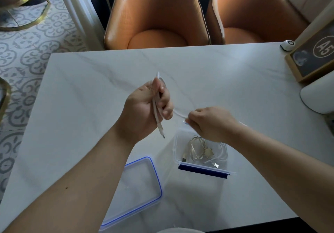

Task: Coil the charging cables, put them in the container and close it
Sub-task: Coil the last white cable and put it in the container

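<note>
While our left hand (144, 106) is closed in a loose fist around a folded length of the white cable (156, 113), we are in the middle of the coiling step, as far as we can judge. One plug end hangs out below that fist, and a bend of the cable sticks up above the knuckles. From the fist the cable runs across to our right hand (211, 122), whose fingertips are pinched together on it just above the far edge of the container (176, 147); a faint loop lies on the table (90, 88) beyond both hands.

That clear container sits open on the table near us, under the right hand, and already holds other coiled cables (200, 151). Its lid (144, 184), blue-rimmed, lies flat just to the left of it, apart from it.

Next, we think, the right hand needs to bring its stretch of cable round to the left fist, so the slack gathers into even loops without twisting. Only then can the bundle go into the container and the lid be pressed on.
</note>
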